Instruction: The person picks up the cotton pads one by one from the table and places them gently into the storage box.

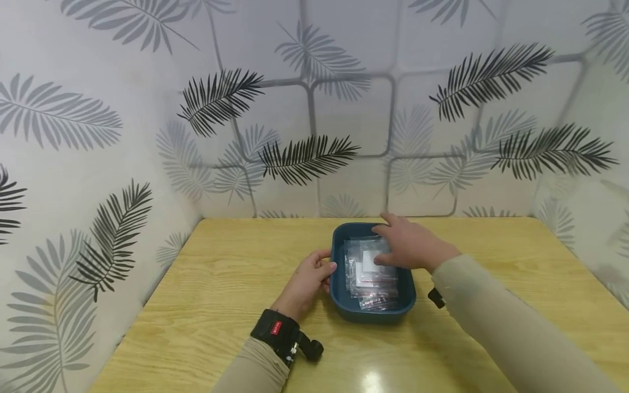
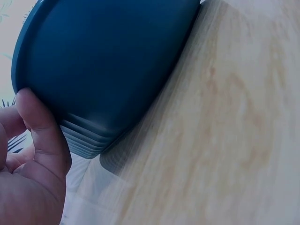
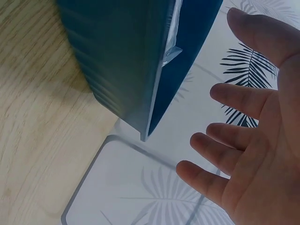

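Note:
A dark blue plastic bin (image 1: pixel 371 317) with rounded corners sits on the table. Inside it lie several small clear zip bags (image 1: pixel 375 267), overlapping, some showing white paper pieces. My left hand (image 1: pixel 310 275) holds the bin's left side, thumb at the rim and other fingers bent beside the wall. The left wrist view shows fingertips (image 2: pixel 27 96) right at the rim. Over the bin's far right part, my right hand (image 1: pixel 408 242) hovers with fingers spread. Nothing lies between those fingers (image 3: pixel 239 101) in the right wrist view, where the palm faces the bin.
The light wooden table (image 1: pixel 221 284) extends to both sides of the bin. Behind it rises a wall (image 1: pixel 354 120) patterned with grey and black leaves. A strap with a small camera (image 1: pixel 310 348) is worn on the left wrist.

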`<state>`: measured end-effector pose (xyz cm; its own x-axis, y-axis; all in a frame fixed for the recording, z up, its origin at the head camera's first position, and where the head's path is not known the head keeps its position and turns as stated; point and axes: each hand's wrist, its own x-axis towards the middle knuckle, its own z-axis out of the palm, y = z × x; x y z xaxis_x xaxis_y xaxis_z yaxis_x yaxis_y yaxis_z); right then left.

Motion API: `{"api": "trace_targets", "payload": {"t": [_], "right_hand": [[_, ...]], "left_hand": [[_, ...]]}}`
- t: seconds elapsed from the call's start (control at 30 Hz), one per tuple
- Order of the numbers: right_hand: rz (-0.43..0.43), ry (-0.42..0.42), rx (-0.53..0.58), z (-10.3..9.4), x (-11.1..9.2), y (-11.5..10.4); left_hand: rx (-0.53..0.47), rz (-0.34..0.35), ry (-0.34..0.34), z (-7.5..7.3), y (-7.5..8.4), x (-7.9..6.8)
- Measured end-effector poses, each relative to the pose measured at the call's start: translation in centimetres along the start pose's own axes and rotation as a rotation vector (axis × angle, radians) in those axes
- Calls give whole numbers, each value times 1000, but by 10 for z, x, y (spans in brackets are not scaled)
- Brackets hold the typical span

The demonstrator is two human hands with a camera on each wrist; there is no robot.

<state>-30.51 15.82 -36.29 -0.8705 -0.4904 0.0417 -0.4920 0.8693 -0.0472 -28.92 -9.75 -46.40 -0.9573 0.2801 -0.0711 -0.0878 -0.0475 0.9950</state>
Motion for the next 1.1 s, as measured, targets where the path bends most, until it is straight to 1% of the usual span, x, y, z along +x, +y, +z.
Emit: {"api": "trace_targets", "payload": {"t": [0.23, 0.43, 0.57, 0.67, 0.97, 1.07, 1.1], "right_hand": [[-2, 30, 22, -3, -5, 6], [-21, 47, 59, 2, -5, 7], [-29, 104, 86, 9, -8, 12], [-17, 149, 93, 13, -12, 19], [41, 186, 106, 16, -40, 38], [70, 196, 103, 17, -52, 45], [82, 195, 104, 17, -56, 48]], "left_hand": [[-9, 9, -10, 4, 1, 4], [-7, 8, -3, -1, -2, 4], [2, 12, 8, -5, -4, 1], [5, 18, 11, -7, -5, -1], [4, -7, 18, -10, -10, -5], [52, 7, 52, -11, -7, -6], [90, 14, 70, -11, -6, -6]]}}
